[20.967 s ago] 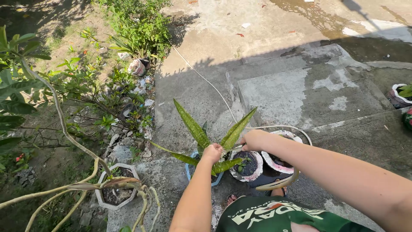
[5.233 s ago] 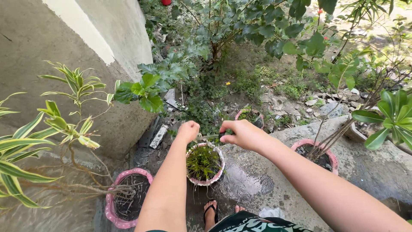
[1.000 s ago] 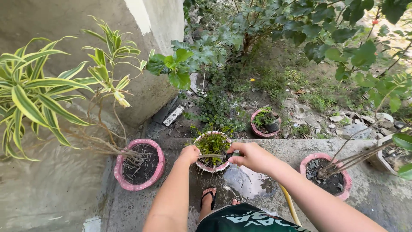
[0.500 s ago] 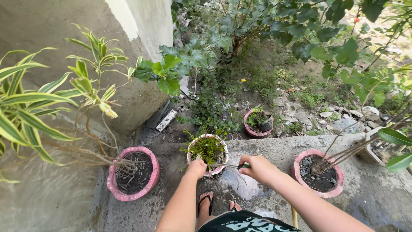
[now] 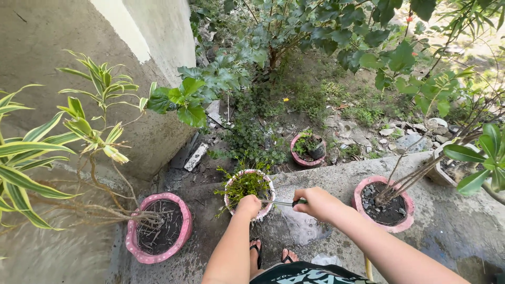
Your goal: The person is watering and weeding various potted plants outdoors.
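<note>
Gripping pot (image 5: 249,190) rim, left hand (image 5: 248,205), tool (image 5: 284,202) beside

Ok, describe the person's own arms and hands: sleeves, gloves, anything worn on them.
Both arms are bare from the bottom of the frame to the fingers; no sleeve shows. The left hand and right hand wear no gloves, and no ring, watch or bracelet can be seen on either wrist.
</note>
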